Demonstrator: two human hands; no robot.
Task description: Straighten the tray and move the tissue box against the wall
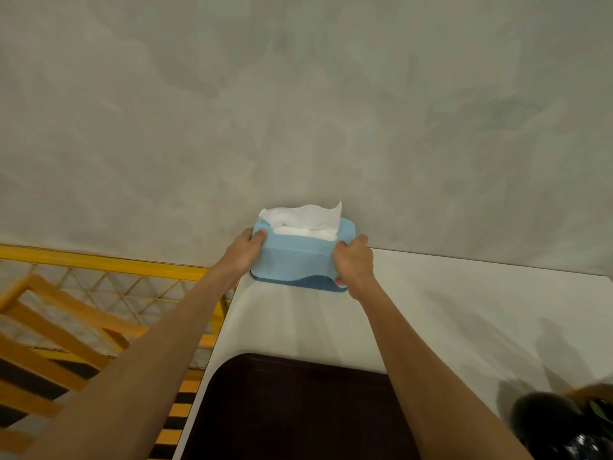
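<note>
**Up against the wall: tissue box held at both ends**

At the far left corner of the white table [464, 310], the blue tissue box [295, 260] sits right by the grey wall [298, 111], looks like touching or just about, hard to say from this angle. A white tissue [308, 215] pokes up out of the top slot.

Handling-wise, my guess is it's light, stiff plastic with smooth sides, so a bit slippery. The short ends are the sensible place to grab, clear of the soft tissue, which would just pull out if you caught it.

That's what's happening here. Left hand [247, 250] is wrapped around the left end, thumb up on the top edge. Right hand [353, 263] is clamped on the right end, fingers curled round the side. Both arms are stretched nearly straight out over the dark brown tray [298, 410], which lies at the near edge and looks fairly square with the table.
</note>
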